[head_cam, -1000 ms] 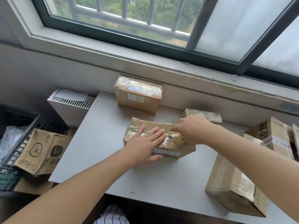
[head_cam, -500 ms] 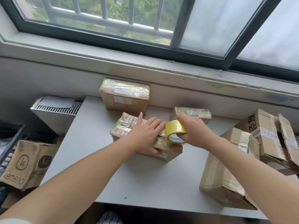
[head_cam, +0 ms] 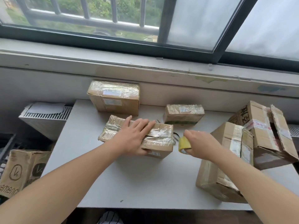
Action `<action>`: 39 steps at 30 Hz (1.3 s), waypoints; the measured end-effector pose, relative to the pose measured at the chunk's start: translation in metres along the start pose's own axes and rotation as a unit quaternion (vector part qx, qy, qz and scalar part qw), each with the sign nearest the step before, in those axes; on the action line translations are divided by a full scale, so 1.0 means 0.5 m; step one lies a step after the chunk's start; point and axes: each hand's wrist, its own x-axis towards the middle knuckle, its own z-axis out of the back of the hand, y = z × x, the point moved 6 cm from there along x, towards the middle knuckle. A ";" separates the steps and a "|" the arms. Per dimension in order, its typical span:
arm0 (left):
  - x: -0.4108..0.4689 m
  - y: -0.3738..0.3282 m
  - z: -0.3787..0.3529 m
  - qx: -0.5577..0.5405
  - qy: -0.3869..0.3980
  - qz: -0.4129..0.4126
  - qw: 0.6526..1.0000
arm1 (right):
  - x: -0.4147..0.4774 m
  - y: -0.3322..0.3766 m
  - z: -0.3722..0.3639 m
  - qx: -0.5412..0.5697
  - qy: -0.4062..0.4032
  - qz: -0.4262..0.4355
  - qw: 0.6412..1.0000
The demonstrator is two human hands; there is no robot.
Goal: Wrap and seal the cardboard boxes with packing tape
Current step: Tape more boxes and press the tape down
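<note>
Head camera: my left hand [head_cam: 134,136] lies flat, fingers straight, on top of the box [head_cam: 161,143] in the middle of the table [head_cam: 129,183], pressing it down. My right hand [head_cam: 200,144] grips the yellow roll of tape [head_cam: 183,143] just beside the box's right end, clear of its surface. The box top is already heavily banded with clear tape. Whether a strip runs from roll to box I cannot tell; clear film does not show here. If one does, a hard pull could drag the box sideways from under my palm, since only pressure holds it. A slack strip could fold and stick to itself, or wrinkle over the corner and leave the seam loose. A small dark object [head_cam: 176,136] lies on the table between box and roll and could catch the sticky side. The taller box [head_cam: 229,139] stands close by my right wrist, leaving little room to swing the roll.
</note>
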 end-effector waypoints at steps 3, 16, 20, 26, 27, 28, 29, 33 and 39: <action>0.002 -0.005 0.000 0.006 0.017 -0.013 1.000 | 0.023 0.024 -0.029 0.031 -0.004 -0.013 0.999; 0.058 -0.144 0.002 0.021 0.021 -0.041 0.999 | 0.070 0.031 -0.046 0.045 -0.036 -0.019 0.998; 0.066 -0.145 0.006 0.001 0.032 -0.044 0.999 | 0.069 0.031 -0.045 0.048 -0.027 -0.027 0.998; 0.058 -0.128 0.001 -0.016 0.040 -0.044 0.998 | 0.066 0.043 -0.042 0.071 -0.028 -0.057 0.995; 0.063 -0.135 0.010 -0.024 0.045 -0.036 0.998 | 0.064 0.041 -0.042 0.077 -0.029 -0.060 0.995; 0.068 -0.144 0.018 -0.033 0.049 -0.027 0.998 | 0.062 0.043 -0.041 0.082 -0.028 -0.060 0.994; 0.072 -0.154 0.025 -0.042 0.052 -0.016 0.998 | 0.061 0.051 -0.040 0.093 -0.026 -0.055 0.994; 0.061 -0.146 0.034 -0.038 0.056 -0.009 0.998 | 0.055 0.094 -0.045 0.182 -0.031 -0.052 0.981; -0.019 -0.017 0.059 -0.017 0.122 -0.045 0.991 | 0.035 0.172 -0.035 0.311 -0.041 0.004 0.950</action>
